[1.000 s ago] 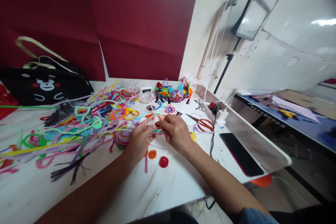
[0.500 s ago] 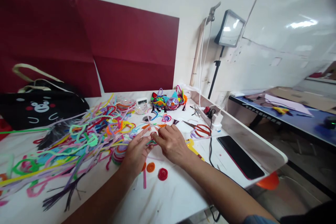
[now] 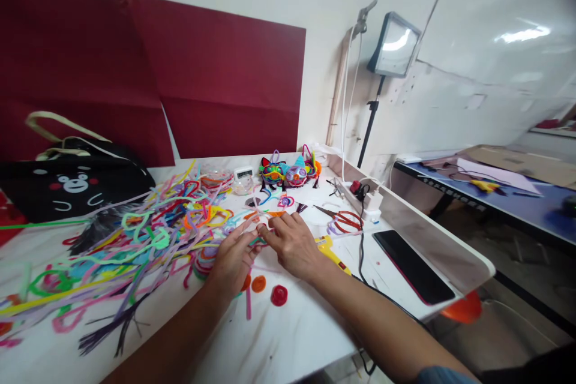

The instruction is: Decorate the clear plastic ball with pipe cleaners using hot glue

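My left hand and my right hand meet over the white table, fingertips pinched close together. Between them is a pale pink pipe cleaner, mostly hidden by the fingers. Just below the hands lie an orange coiled disc, a red coiled disc and a short pink strip. A second orange disc is partly covered by my left hand. Beside my left wrist sits a bundle of coiled pipe cleaners. The yellow glue gun rests right of my right hand.
A tangled pile of coloured pipe cleaners spreads across the left. Orange-handled scissors, a power strip and a black phone lie to the right. Colourful ornaments stand at the back, near a black bag.
The view has shifted slightly. Both hands stay pinched together in nearly the same place, with only small finger movement.
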The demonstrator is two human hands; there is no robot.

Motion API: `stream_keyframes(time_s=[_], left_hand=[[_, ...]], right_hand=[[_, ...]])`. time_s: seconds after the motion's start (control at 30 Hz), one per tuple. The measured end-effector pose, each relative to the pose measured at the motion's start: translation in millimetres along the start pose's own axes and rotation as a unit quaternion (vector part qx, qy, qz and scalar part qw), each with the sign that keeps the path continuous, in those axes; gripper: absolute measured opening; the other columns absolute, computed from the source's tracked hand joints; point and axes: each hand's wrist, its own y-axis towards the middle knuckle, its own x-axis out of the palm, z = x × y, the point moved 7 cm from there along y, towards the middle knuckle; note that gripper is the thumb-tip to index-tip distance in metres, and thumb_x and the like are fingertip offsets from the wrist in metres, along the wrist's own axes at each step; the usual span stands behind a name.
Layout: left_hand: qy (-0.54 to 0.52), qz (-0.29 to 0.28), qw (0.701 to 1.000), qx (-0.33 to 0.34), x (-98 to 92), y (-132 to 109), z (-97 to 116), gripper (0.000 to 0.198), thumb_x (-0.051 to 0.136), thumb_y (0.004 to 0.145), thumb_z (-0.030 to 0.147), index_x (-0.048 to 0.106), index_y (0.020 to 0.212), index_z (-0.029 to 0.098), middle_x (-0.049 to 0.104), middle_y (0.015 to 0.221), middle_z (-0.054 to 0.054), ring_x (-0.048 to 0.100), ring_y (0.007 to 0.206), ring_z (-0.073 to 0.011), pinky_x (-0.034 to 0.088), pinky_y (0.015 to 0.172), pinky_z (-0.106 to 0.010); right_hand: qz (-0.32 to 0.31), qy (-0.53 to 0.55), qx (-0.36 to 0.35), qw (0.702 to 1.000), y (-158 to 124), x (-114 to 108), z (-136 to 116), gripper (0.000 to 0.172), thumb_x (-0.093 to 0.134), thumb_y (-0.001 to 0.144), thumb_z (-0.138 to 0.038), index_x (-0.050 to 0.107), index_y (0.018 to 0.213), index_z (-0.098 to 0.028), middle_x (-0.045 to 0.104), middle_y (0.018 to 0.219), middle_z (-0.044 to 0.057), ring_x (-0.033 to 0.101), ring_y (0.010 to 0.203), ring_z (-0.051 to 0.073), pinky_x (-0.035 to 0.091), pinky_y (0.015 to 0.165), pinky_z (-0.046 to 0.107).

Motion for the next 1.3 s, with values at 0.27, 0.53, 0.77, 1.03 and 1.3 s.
stream_keyframes(time_s=[0.27,0.53,0.77,1.03,1.3], left_hand=[[-0.010,-0.026,0.999,0.019,2.7,-0.1,2.2,0.028,0.072,0.068,0.005,0.069,0.094,0.016,0.071,0.096,-0.005,0.063,0.074,-0.0109,0.049,0.057,-0.017],[-0.023,-0.018,1.000,0.004,6.4,-2.3,0.9,0.025,0.068,0.070,0.000,0.067,0.092,0.013,0.070,0.087,-0.004,0.061,0.062,-0.0085,0.048,0.051,-0.016],[-0.018,-0.037,0.999,0.013,6.6,-1.6,-0.6,0.017,0.071,0.067,0.003,0.066,0.080,0.012,0.070,0.094,-0.005,0.060,0.061,-0.0083,0.049,0.051,-0.017],[-0.050,-0.040,0.998,-0.022,10.6,-4.8,-1.1,0.017,0.055,0.083,0.008,0.067,0.095,0.013,0.067,0.081,-0.003,0.059,0.059,-0.0094,0.048,0.049,-0.019],[-0.034,-0.055,0.996,-0.055,14.8,-6.1,-3.3,0.026,0.048,0.088,0.013,0.065,0.107,0.010,0.070,0.089,-0.009,0.062,0.064,-0.0127,0.052,0.052,-0.021]], right_hand=[[0.042,0.180,0.153,0.971,-11.0,3.3,20.1,0.036,0.048,0.091,-0.013,0.057,0.125,-0.014,0.061,0.107,0.013,0.054,0.098,0.024,0.047,0.083,0.039],[0.047,0.292,0.189,0.936,-21.4,19.6,29.7,0.062,0.067,0.083,-0.034,0.044,0.138,-0.017,0.057,0.131,0.016,0.053,0.122,0.028,0.044,0.103,0.047],[0.008,0.361,0.213,0.908,-24.4,29.4,34.6,0.075,0.070,0.079,-0.037,0.038,0.144,-0.019,0.054,0.139,0.017,0.053,0.127,0.027,0.045,0.104,0.045],[0.011,0.394,0.180,0.901,-24.8,29.5,34.3,0.081,0.069,0.077,-0.027,0.030,0.148,-0.019,0.048,0.142,0.017,0.048,0.132,0.027,0.045,0.105,0.045],[0.021,0.359,0.139,0.923,-28.1,34.5,34.8,0.086,0.071,0.077,-0.024,0.025,0.150,-0.021,0.048,0.142,0.018,0.049,0.130,0.028,0.044,0.105,0.045]])
